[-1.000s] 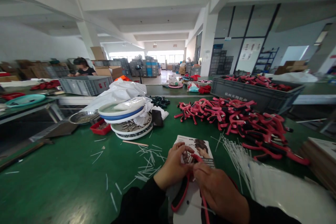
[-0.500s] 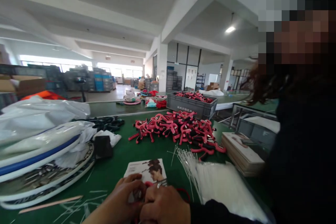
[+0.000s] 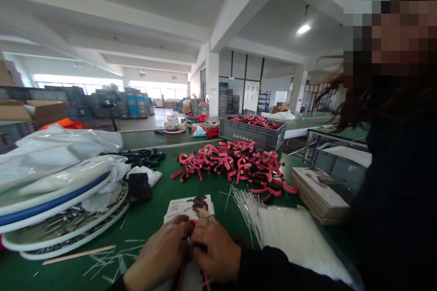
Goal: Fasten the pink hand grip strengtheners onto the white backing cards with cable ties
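Note:
Both hands meet over a printed card (image 3: 184,208) at the front of the green table. My left hand (image 3: 165,245) has its fingers curled round a red and black item (image 3: 182,273), partly hidden by the hands. Touching it from the right, my right hand (image 3: 216,248) is closed on the same item, with a ring on one finger. Beyond the card lies a heap of red and black clamp-like tools (image 3: 235,163). White zip ties (image 3: 249,213) fan out of a clear bag (image 3: 300,241) beside my right hand.
Round trays (image 3: 78,232) with metal parts stand left, near a black block (image 3: 139,186) and loose tie scraps (image 3: 112,259). A grey crate (image 3: 252,134) stands behind the heap. Stacked cards (image 3: 319,195) lie right, by a person in dark clothing (image 3: 396,182).
Both hands have shifted slightly up in view, and more of the red and black item shows below them. The whole view has turned a little, and the person has moved slightly right in it.

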